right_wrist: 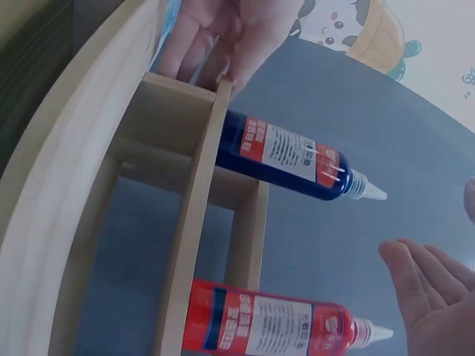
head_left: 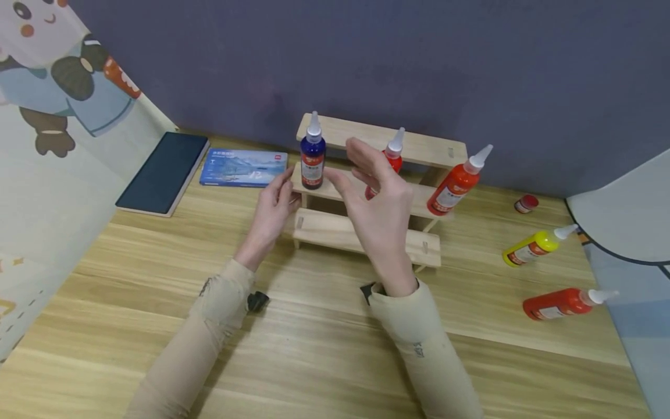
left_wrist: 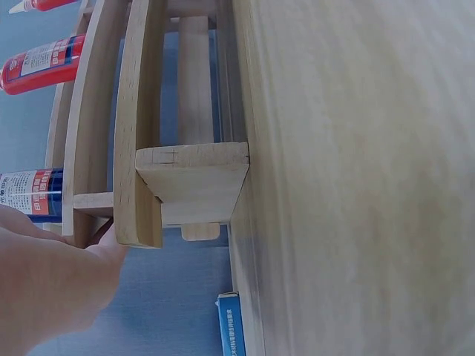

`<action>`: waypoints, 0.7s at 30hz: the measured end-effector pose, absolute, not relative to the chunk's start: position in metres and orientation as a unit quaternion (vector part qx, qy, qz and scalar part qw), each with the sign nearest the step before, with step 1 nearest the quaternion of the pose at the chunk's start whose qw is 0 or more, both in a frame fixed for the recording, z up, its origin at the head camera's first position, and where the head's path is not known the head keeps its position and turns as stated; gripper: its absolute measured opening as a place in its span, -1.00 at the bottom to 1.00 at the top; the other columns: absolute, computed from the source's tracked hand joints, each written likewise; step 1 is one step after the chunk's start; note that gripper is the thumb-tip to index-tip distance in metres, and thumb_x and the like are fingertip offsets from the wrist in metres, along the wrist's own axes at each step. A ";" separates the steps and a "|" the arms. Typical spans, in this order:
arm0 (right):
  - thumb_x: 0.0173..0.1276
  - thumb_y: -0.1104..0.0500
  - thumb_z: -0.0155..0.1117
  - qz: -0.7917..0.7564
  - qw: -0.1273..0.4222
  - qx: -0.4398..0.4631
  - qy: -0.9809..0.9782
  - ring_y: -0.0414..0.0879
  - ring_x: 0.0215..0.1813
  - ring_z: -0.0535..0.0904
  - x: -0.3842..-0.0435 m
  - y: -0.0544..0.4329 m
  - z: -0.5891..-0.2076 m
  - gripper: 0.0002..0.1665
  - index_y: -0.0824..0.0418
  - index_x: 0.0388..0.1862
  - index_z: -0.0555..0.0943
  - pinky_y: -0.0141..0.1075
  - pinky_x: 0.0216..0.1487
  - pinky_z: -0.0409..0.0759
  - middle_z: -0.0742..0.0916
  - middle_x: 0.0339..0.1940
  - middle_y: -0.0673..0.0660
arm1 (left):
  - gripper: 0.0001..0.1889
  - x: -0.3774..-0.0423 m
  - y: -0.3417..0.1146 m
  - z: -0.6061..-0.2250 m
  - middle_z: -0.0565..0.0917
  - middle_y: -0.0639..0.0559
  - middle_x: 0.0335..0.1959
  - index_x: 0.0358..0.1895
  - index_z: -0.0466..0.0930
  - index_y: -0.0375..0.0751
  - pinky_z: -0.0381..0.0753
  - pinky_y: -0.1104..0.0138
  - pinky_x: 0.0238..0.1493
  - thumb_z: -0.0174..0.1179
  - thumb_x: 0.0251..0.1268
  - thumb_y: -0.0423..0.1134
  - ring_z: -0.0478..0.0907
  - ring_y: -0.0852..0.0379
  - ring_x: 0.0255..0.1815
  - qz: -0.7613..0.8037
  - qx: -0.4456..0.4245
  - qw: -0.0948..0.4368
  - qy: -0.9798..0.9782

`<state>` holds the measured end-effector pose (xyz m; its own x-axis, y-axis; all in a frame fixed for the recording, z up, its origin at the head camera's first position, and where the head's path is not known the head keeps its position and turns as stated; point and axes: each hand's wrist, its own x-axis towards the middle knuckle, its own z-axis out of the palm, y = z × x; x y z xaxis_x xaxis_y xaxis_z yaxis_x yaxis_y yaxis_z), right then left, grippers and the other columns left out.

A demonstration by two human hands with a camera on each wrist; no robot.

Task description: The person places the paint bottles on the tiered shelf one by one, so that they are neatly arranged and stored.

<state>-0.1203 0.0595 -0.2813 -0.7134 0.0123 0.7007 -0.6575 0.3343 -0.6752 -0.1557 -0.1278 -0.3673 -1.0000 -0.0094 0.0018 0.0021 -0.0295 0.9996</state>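
Observation:
A three-tier wooden rack (head_left: 324, 228) stands against the dark wall. My left hand (head_left: 269, 212) grips the left end of its middle tier; its fingertips are partly hidden by the wood in the head view. On that tier a blue squeeze bottle (head_left: 312, 166) with a pointed cap stands upright. Farther right on it are two red squeeze bottles, the middle red bottle (right_wrist: 271, 320) and the right-end red bottle (head_left: 452, 191). My right hand (head_left: 381, 203) hovers before the rack, holding nothing, with thumb and fingers apart. It partly hides the middle red bottle in the head view.
On the right of the table are a small red-lidded jar (head_left: 526, 203), a yellow squeeze bottle (head_left: 531, 248) and another red squeeze bottle (head_left: 557, 304). A blue flat box (head_left: 243, 167) and a dark tablet-like slab (head_left: 163, 173) lie left of the rack.

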 end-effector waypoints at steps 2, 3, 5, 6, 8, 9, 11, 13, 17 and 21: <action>0.31 0.23 0.66 0.534 0.314 0.214 -0.756 -0.04 0.19 0.76 -0.119 0.064 -0.281 -0.41 0.41 0.26 0.69 -0.29 0.14 0.80 0.81 0.16 0.24 | -0.48 -0.156 -0.128 -0.367 0.27 -0.41 0.62 0.69 0.12 -0.37 0.61 0.19 0.45 -0.24 0.82 -0.38 0.49 -0.30 0.45 -0.717 0.002 0.007 -0.697; 0.31 0.23 0.67 0.534 0.314 0.213 -0.756 -0.03 0.18 0.77 -0.118 0.065 -0.280 -0.41 0.41 0.26 0.69 -0.29 0.14 0.80 0.81 0.16 0.24 | -0.48 -0.156 -0.128 -0.367 0.26 -0.41 0.62 0.69 0.12 -0.38 0.61 0.19 0.45 -0.24 0.81 -0.39 0.49 -0.30 0.45 -0.717 0.002 0.007 -0.697; 0.31 0.21 0.67 0.530 0.313 0.211 -0.759 -0.04 0.16 0.77 -0.117 0.068 -0.280 -0.42 0.40 0.26 0.70 -0.29 0.14 0.80 0.82 0.15 0.22 | -0.49 -0.155 -0.128 -0.367 0.25 -0.41 0.63 0.68 0.12 -0.38 0.61 0.19 0.44 -0.24 0.81 -0.39 0.49 -0.31 0.45 -0.716 0.002 0.010 -0.698; 0.31 0.21 0.67 0.529 0.313 0.210 -0.760 -0.04 0.15 0.78 -0.117 0.070 -0.281 -0.42 0.39 0.26 0.70 -0.29 0.14 0.80 0.82 0.15 0.21 | -0.49 -0.155 -0.128 -0.367 0.24 -0.41 0.63 0.68 0.12 -0.38 0.61 0.19 0.45 -0.24 0.81 -0.39 0.49 -0.30 0.45 -0.716 0.001 0.010 -0.698; 0.30 0.21 0.67 0.530 0.312 0.207 -0.761 -0.05 0.14 0.78 -0.116 0.072 -0.280 -0.41 0.39 0.26 0.71 -0.28 0.14 0.80 0.82 0.14 0.21 | -0.49 -0.155 -0.128 -0.367 0.23 -0.40 0.64 0.68 0.13 -0.39 0.61 0.18 0.45 -0.24 0.81 -0.39 0.49 -0.30 0.45 -0.717 0.000 0.011 -0.697; 0.29 0.21 0.68 0.530 0.312 0.207 -0.761 -0.05 0.13 0.78 -0.115 0.073 -0.280 -0.41 0.39 0.25 0.71 -0.28 0.15 0.80 0.82 0.13 0.21 | -0.49 -0.155 -0.128 -0.368 0.23 -0.40 0.64 0.68 0.13 -0.39 0.60 0.18 0.45 -0.24 0.81 -0.40 0.48 -0.30 0.46 -0.717 0.000 0.011 -0.697; 0.28 0.22 0.69 0.530 0.310 0.207 -0.761 -0.07 0.13 0.79 -0.114 0.076 -0.280 -0.40 0.39 0.25 0.71 -0.28 0.16 0.80 0.82 0.13 0.23 | -0.49 -0.155 -0.128 -0.368 0.22 -0.39 0.65 0.68 0.13 -0.39 0.60 0.18 0.45 -0.24 0.81 -0.39 0.48 -0.30 0.46 -0.716 0.001 0.011 -0.698; 0.26 0.23 0.70 0.528 0.313 0.207 -0.762 -0.06 0.13 0.79 -0.112 0.080 -0.280 -0.40 0.40 0.23 0.72 -0.27 0.16 0.81 0.83 0.11 0.24 | -0.49 -0.155 -0.128 -0.369 0.21 -0.38 0.66 0.68 0.13 -0.38 0.60 0.18 0.45 -0.24 0.81 -0.39 0.47 -0.30 0.47 -0.716 0.003 0.009 -0.698; 0.25 0.27 0.70 0.524 0.320 0.203 -0.763 -0.02 0.14 0.79 -0.108 0.090 -0.278 -0.43 0.40 0.21 0.73 -0.26 0.16 0.81 0.83 0.12 0.20 | -0.49 -0.156 -0.128 -0.370 0.19 -0.38 0.66 0.68 0.13 -0.37 0.59 0.19 0.46 -0.23 0.81 -0.39 0.44 -0.28 0.50 -0.713 0.006 0.007 -0.701; 0.20 0.34 0.72 0.522 0.329 0.206 -0.760 0.08 0.09 0.80 -0.104 0.100 -0.276 -0.42 0.42 0.20 0.73 -0.23 0.17 0.81 0.83 0.11 0.20 | -0.48 -0.157 -0.128 -0.369 0.20 -0.37 0.66 0.69 0.13 -0.35 0.59 0.19 0.47 -0.23 0.82 -0.38 0.42 -0.27 0.52 -0.713 0.007 0.004 -0.701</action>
